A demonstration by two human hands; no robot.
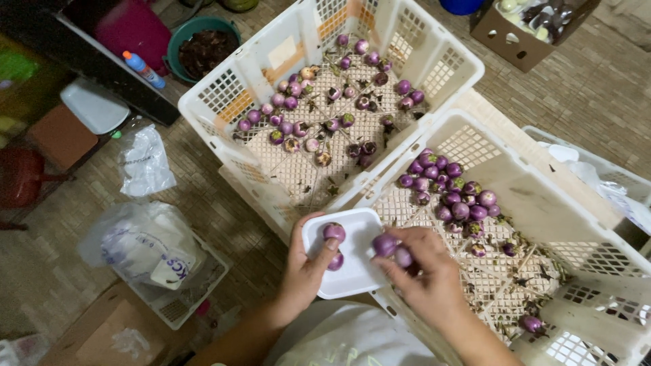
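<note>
Crates of white plastic lattice (434, 61) holding small round purple eggplants (447, 196) flank the white foam tray (352, 271); left hand (305, 271) grips the tray, right hand (424, 271) pinches two eggplants.

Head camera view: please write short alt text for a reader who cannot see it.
A left hand holds a square white foam tray while the right hand places small round purple eggplants on it, above two white plastic lattice crates of them.

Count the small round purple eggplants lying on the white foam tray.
2. One small round purple eggplant lies at the white foam tray's far end beside the left hand's thumb; another lies nearer, partly hidden by that thumb. More may be hidden.
</note>
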